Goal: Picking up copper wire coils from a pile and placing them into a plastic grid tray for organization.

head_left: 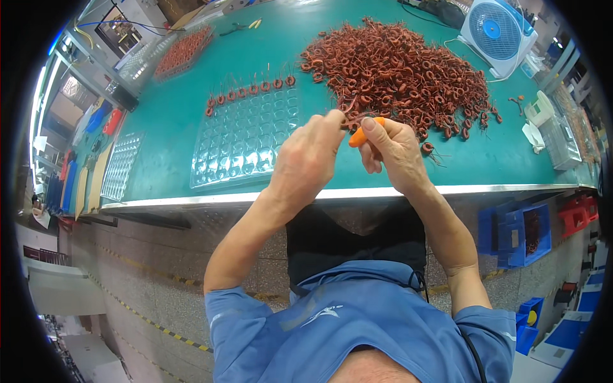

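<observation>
My left hand [306,156] and my right hand [394,150] meet above the table's front part, fingertips pinched close together. Between them is a small reddish-brown wire-wound ring coil [353,119] with thin wire leads, partly hidden by the fingers. Something bright orange [358,138] shows under my right thumb; whether it is a finger cot or a handle I cannot tell. Left of my hands lies a clear plastic tray [246,148] with round pockets. Coils [253,89] stand along its far row, leads pointing up, and one more sits at the left end just nearer.
A large heap of similar coils [396,73] covers the table beyond my hands. A loose coil [427,148] lies near my right wrist. At the back right stands a fan [491,30]. A filled tray [185,52] and pliers [233,29] are far left; blue bins [523,236] stand low right.
</observation>
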{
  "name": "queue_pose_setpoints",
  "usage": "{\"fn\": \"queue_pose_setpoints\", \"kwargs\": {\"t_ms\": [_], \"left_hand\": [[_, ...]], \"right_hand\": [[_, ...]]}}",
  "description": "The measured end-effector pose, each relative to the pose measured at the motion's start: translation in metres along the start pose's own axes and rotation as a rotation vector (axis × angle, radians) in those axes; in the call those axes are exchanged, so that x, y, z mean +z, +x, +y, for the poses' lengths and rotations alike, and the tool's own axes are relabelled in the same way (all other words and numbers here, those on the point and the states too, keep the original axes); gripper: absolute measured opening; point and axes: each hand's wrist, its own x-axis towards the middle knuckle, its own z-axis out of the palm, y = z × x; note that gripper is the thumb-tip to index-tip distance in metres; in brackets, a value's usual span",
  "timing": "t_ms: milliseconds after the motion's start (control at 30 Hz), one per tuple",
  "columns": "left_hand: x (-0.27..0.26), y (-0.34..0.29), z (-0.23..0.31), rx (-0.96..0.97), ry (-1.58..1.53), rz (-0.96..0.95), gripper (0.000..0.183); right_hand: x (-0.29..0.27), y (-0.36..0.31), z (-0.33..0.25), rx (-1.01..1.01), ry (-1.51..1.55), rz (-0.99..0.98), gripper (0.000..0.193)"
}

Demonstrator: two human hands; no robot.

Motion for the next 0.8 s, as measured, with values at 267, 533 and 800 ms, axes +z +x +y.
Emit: {"fn": "queue_pose_setpoints", "kwargs": {"t_ms": [267, 533, 800], "left_hand": [[0.002, -0.003, -0.001, 0.231, 0.35, -0.185, 0.032], [0.02, -0.006, 0.012, -0.198, -0.16, 0.051, 0.024], [0.018, -0.019, 0.014, -0.466, -0.869, -0.08, 0.027]], "right_hand": [[0.003, 0.006, 0.005, 0.014, 0.047, 0.048, 0.033], [0.022, -0.002, 0.012, -0.881, -0.762, 0.447, 0.013], [0.012, -0.016, 0.008, -0.275, -0.093, 0.297, 0.028]]}}
